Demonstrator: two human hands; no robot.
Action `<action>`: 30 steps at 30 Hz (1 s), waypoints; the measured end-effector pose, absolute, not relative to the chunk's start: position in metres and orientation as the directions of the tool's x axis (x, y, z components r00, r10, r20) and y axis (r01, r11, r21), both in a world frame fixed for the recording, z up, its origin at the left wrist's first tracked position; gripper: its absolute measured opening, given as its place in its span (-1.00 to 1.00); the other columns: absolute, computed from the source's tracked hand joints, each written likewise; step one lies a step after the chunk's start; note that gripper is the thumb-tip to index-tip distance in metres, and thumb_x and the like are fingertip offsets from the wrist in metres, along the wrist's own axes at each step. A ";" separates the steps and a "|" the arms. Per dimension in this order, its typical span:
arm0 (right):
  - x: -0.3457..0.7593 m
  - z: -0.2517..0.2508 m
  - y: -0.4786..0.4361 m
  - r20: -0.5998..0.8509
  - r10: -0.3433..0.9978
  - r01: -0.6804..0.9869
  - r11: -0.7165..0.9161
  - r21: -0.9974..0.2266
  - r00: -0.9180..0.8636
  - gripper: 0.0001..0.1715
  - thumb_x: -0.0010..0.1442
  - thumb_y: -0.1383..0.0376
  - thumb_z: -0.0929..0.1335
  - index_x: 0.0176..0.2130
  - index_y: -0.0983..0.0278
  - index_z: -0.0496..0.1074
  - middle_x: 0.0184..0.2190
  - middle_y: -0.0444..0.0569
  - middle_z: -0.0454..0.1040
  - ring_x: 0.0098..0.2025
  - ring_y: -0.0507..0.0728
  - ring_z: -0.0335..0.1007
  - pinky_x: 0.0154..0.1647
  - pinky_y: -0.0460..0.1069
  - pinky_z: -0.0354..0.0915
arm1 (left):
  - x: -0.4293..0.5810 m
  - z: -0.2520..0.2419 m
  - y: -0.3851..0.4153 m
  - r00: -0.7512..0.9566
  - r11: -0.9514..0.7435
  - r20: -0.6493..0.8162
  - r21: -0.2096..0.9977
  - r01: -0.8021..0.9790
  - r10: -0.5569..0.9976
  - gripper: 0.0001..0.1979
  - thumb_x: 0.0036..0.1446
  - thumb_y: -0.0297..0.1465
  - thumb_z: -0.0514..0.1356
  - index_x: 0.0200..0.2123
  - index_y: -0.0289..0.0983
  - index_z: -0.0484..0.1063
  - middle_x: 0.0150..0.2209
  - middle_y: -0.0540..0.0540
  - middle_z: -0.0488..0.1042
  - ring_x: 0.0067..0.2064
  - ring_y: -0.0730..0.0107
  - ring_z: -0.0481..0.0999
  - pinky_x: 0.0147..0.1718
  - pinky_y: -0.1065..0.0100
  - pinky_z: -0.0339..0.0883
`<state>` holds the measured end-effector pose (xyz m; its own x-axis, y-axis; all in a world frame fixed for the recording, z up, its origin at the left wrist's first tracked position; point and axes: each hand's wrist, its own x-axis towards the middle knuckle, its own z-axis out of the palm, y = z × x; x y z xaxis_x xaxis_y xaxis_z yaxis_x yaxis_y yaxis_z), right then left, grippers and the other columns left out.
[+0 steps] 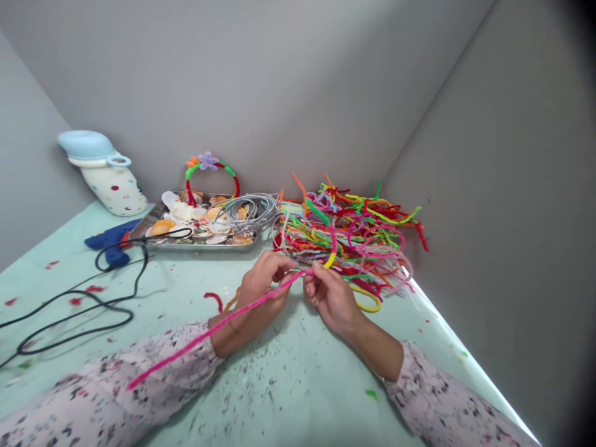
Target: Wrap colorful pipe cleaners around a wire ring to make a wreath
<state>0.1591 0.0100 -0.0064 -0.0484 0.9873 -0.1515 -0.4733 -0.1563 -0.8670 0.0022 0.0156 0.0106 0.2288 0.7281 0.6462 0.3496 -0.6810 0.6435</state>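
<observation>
My left hand (265, 288) is closed on a long pink pipe cleaner (209, 332), whose free end hangs over my left forearm. Close beside it, my right hand (330, 297) pinches the wrapped headband piece (334, 239) where the pink strand meets its yellow section. From my right fingertips this piece curves upward through yellow, pink and green. Behind my hands lies a pile of colourful pipe cleaners (367, 233). The exact point where the strand winds on is partly hidden by my fingers.
A metal tray (205, 247) holds shells and coiled grey wire (261, 211). A decorated hoop (237, 183) stands at its back. To the left are a blue glue gun (114, 239), its black cable (133, 292) and a white bottle (114, 186). Grey walls enclose the green table (288, 385).
</observation>
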 end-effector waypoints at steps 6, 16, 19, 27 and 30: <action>0.159 -0.006 0.010 -0.144 0.989 -0.434 -0.140 -0.890 -0.024 -0.55 0.03 -0.01 0.41 -0.56 0.32 0.43 -0.73 -0.16 0.33 -0.69 -0.06 0.15 -0.70 -0.16 0.05 | 0.001 0.004 0.018 0.243 -0.709 0.673 0.605 0.363 0.699 -0.83 0.18 -0.48 0.15 -0.15 -0.20 0.43 -0.28 -0.05 0.34 -0.27 0.45 0.37 -0.29 0.42 0.28; 0.161 -0.014 0.012 -0.115 0.993 -0.353 -0.101 -0.930 0.017 -0.56 0.08 0.02 0.39 -0.56 0.32 0.43 -0.74 -0.16 0.33 -0.70 -0.06 0.15 -0.69 -0.16 0.05 | -0.003 0.005 0.021 0.317 -0.770 0.714 0.493 0.406 0.624 -0.81 0.17 -0.51 0.14 -0.20 -0.22 0.51 -0.13 -0.12 0.38 -0.12 0.34 0.45 -0.16 0.34 0.38; 0.162 -0.017 0.013 -0.130 0.991 -0.337 -0.119 -0.934 0.011 -0.57 0.09 0.03 0.38 -0.56 0.32 0.42 -0.75 -0.16 0.33 -0.70 -0.06 0.15 -0.69 -0.15 0.04 | -0.004 0.005 0.023 0.367 -0.785 0.699 0.492 0.376 0.614 -0.80 0.19 -0.50 0.12 -0.16 -0.20 0.50 -0.15 -0.12 0.44 -0.11 0.33 0.47 -0.15 0.33 0.39; 0.162 -0.018 0.013 -0.117 0.993 -0.314 -0.110 -0.943 0.003 -0.58 0.08 0.03 0.38 -0.56 0.31 0.42 -0.75 -0.17 0.33 -0.71 -0.05 0.14 -0.70 -0.15 0.04 | -0.004 -0.005 0.026 0.413 -0.781 0.664 0.516 0.352 0.624 -0.81 0.24 -0.42 0.11 -0.12 -0.19 0.48 -0.19 -0.11 0.48 -0.17 0.37 0.48 -0.19 0.37 0.38; 0.163 -0.019 0.013 -0.101 0.995 -0.299 -0.100 -0.949 -0.011 -0.57 0.08 0.02 0.38 -0.55 0.31 0.42 -0.74 -0.18 0.33 -0.71 -0.06 0.14 -0.69 -0.14 0.05 | -0.004 -0.003 0.024 0.430 -0.755 0.620 0.546 0.364 0.656 -0.82 0.24 -0.45 0.11 -0.14 -0.21 0.47 -0.20 -0.09 0.48 -0.17 0.38 0.47 -0.16 0.36 0.35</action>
